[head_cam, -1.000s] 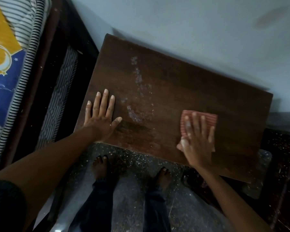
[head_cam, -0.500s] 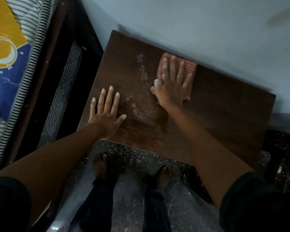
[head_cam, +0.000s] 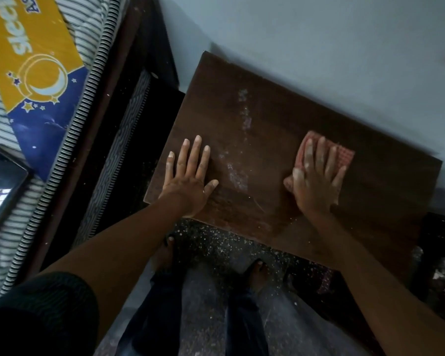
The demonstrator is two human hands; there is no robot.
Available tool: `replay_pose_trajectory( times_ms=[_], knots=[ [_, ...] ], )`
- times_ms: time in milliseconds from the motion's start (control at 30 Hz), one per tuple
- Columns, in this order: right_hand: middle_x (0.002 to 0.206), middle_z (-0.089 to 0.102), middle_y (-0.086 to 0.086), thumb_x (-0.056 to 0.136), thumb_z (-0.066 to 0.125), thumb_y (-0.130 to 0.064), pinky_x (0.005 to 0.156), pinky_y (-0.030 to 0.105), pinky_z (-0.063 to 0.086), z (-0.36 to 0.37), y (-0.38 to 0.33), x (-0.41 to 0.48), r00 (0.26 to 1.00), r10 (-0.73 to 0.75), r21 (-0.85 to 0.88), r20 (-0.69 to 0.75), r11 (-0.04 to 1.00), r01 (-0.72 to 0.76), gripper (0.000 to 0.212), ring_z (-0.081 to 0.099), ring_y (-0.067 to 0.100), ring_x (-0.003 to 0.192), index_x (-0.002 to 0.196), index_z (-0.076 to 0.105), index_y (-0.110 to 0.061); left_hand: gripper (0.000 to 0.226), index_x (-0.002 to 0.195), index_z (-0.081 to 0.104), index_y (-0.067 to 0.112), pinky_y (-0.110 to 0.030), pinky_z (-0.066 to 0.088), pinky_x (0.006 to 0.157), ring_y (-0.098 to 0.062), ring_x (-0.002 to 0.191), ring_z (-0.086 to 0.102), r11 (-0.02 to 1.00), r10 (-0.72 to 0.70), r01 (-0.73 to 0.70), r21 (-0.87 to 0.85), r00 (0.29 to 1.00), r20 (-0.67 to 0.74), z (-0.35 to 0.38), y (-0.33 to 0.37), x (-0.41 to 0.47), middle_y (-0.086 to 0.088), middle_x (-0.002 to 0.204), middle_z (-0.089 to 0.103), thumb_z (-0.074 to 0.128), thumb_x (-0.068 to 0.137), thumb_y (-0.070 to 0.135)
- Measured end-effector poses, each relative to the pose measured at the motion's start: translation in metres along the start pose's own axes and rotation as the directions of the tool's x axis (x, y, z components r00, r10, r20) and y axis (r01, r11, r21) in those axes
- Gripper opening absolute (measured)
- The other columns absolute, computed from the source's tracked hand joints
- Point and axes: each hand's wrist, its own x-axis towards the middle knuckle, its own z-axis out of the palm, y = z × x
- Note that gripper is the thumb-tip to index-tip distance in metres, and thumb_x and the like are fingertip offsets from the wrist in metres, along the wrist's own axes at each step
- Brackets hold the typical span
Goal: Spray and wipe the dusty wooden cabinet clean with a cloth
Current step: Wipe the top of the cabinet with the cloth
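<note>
Cloth (head_cam: 344, 157) lies on cabinet (head_cam: 280, 111), pressed beneath spread fingers (head_cam: 320, 155) of right hand (head_cam: 316, 191).

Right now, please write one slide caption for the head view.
Right hand presses a pink cloth on the wooden cabinet; left hand rests flat beside a dust streak.

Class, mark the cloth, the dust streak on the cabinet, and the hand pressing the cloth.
cloth (head_cam: 345, 157), head view, bare far corner beyond the fingertips.
dust streak (head_cam: 246, 118), head view, upper part of the pale line.
right hand (head_cam: 316, 186), head view, back of the hand.
</note>
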Motion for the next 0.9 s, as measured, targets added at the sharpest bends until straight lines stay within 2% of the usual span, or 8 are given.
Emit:
replay_pose_trajectory(
  times_ms=[133,300,367,433,500,600,700,900],
  knots=[
    [0.158,-0.006,-0.001,0.094,0.033,-0.037,0.114,0.056,-0.003,-0.014,-0.050,0.062,0.995,0.096,0.064,0.007,0.993,-0.096,0.064,-0.007,0.025,0.145,0.149,0.001,-0.028,0.071,0.132,-0.039,0.020,-0.048,-0.016,0.115,-0.023,0.136,-0.037,1.000,0.016,-0.016,-0.004,1.000,-0.014,0.003,-0.002,0.002,0.000,0.137,-0.050,0.013,0.097,0.053],
    [0.158,-0.005,-0.003,0.090,0.030,-0.039,0.114,0.054,-0.007,-0.020,-0.119,0.075,0.989,-0.150,0.091,-0.016,0.984,0.151,0.066,-0.007,0.025,0.145,0.149,0.002,-0.029,0.073,0.140,-0.032,0.019,-0.048,-0.014,0.116,-0.022,0.139,-0.033,1.000,0.006,-0.005,0.010,0.999,-0.054,0.004,0.000,0.002,-0.002,0.149,-0.039,0.015,0.097,0.053],
    [0.159,-0.003,-0.002,0.087,0.028,-0.042,0.114,0.055,-0.004,-0.017,-0.131,0.063,0.966,-0.257,0.051,-0.030,0.965,0.258,0.068,-0.005,0.025,0.146,0.149,0.004,-0.029,0.071,0.147,-0.019,0.018,-0.046,-0.011,0.115,-0.021,0.143,-0.026,1.000,0.022,-0.022,0.006,0.991,-0.131,0.006,-0.001,-0.001,-0.001,0.154,-0.030,0.019,0.098,0.051],
    [0.159,0.000,-0.001,0.084,0.028,-0.044,0.114,0.056,-0.001,-0.011,-0.130,0.047,0.940,-0.339,0.004,-0.028,0.941,0.339,0.070,-0.003,0.026,0.146,0.149,0.007,-0.028,0.062,0.151,0.010,0.017,-0.044,-0.001,0.116,-0.020,0.147,0.000,0.999,0.043,-0.051,-0.016,0.941,-0.337,0.006,-0.007,-0.009,-0.002,0.160,0.000,0.025,0.097,0.045],
    [0.159,0.003,0.001,0.079,0.031,-0.047,0.114,0.057,0.003,-0.005,-0.119,0.027,0.907,-0.422,-0.046,-0.018,0.906,0.420,0.076,0.000,0.027,0.146,0.149,0.009,-0.027,0.054,0.143,0.035,0.016,-0.042,0.007,0.111,-0.022,0.142,0.025,0.991,-0.068,0.002,-0.130,0.863,-0.501,0.007,-0.019,-0.018,-0.002,0.154,0.029,0.029,0.094,0.038],
    [0.158,0.008,0.003,0.072,0.036,-0.051,0.113,0.057,0.007,0.007,-0.090,-0.008,0.867,-0.499,-0.091,0.010,0.863,0.497,0.085,0.005,0.028,0.145,0.148,0.012,-0.024,0.048,0.144,0.033,0.017,-0.049,0.013,0.111,-0.027,0.139,0.026,0.910,-0.328,0.142,-0.390,0.822,-0.465,0.013,-0.047,-0.023,-0.004,0.152,0.031,0.033,0.099,0.034],
    [0.158,0.009,0.002,0.077,0.031,-0.045,0.114,0.055,0.004,0.016,-0.055,-0.025,0.909,-0.416,-0.088,0.025,0.905,0.416,0.076,0.004,0.025,0.145,0.149,0.014,-0.025,0.049,0.145,0.029,0.018,-0.052,0.015,0.111,-0.030,0.139,0.025,0.836,-0.408,0.181,-0.518,0.836,-0.367,0.021,-0.062,-0.018,-0.008,0.150,0.033,0.026,0.101,0.039],
    [0.158,0.001,-0.003,0.089,0.027,-0.046,0.114,0.054,-0.002,0.004,-0.056,0.010,0.999,0.039,0.051,0.006,0.998,-0.039,0.065,-0.002,0.023,0.146,0.149,0.008,-0.028,0.056,0.137,0.043,0.023,-0.050,0.022,0.107,-0.032,0.128,0.041,0.820,-0.393,0.139,-0.555,0.842,-0.369,0.031,-0.067,-0.011,-0.008,0.136,0.051,0.011,0.096,0.044]
  ],
)
